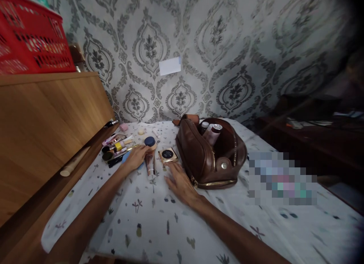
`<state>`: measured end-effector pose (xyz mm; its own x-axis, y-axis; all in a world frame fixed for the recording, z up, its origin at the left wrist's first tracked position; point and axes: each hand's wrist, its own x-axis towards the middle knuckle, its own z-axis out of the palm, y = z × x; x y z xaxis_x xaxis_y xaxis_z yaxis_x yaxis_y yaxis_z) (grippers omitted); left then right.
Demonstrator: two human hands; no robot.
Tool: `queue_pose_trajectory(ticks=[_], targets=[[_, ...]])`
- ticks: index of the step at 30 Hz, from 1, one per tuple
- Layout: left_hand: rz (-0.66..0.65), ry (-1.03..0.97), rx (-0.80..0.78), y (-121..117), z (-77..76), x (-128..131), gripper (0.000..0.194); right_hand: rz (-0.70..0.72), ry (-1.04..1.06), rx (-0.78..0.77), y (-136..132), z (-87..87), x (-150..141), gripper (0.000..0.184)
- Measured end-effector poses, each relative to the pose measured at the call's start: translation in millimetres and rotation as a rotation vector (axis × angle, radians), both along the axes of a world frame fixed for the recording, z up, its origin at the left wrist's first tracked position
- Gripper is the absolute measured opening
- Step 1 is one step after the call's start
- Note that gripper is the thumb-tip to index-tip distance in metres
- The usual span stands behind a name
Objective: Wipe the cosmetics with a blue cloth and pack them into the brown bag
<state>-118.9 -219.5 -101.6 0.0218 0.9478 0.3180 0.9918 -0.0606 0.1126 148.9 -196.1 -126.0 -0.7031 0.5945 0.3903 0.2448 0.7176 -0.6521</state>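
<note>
My left hand (137,157) reaches over the cosmetics at the left, its fingers stretched out at the upper end of a shiny rose-gold tube (151,167). Just beyond those fingertips is a round jar with a dark blue lid (149,141). Part of a light blue item (140,165) shows under this hand. My right hand (179,181) lies low with fingers extended and thumb apart, its fingertips at the near edge of a gold compact with a black round centre (167,155). Close to its right stands an unzipped brown leather toiletry bag (196,154) with several bottles (213,134) inside.
More cosmetics (115,147) lie bunched at the left, including a yellow item and dark pieces. A wooden cabinet (54,124) borders the left side, with a red basket (36,36) on top. The patterned cloth (153,222) covers the table. A blurred patch (281,180) is at the right.
</note>
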Motion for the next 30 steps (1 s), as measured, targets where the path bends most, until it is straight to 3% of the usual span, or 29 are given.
queue_pose_trajectory(ticks=[5, 10, 19, 24, 27, 30], targets=[[-0.036, -0.106, -0.002, 40.5, -13.1, -12.8, 0.052, -0.020, 0.024, -0.023, 4.2, -8.0, -1.0, 0.052], [-0.033, -0.180, -0.024, 49.1, -16.5, -24.4, 0.053, -0.016, 0.025, -0.026, 5.5, -10.6, -1.6, 0.058], [-0.062, -0.229, -0.084, -0.9, -10.6, 8.2, 0.045, -0.010, 0.038, -0.014, 3.4, -9.8, -3.0, 0.061], [0.136, -0.142, -0.037, -25.6, 0.5, 35.8, 0.051, -0.019, 0.042, 0.024, 2.6, -10.2, -4.1, 0.051], [0.250, 0.061, -0.043, -35.4, 7.1, 61.7, 0.046, -0.041, 0.056, 0.042, -3.6, -2.4, -2.1, 0.038], [0.245, 0.151, -0.085, -41.7, 12.8, 77.7, 0.044, 0.009, 0.009, 0.066, -10.5, 8.6, 1.5, 0.031]])
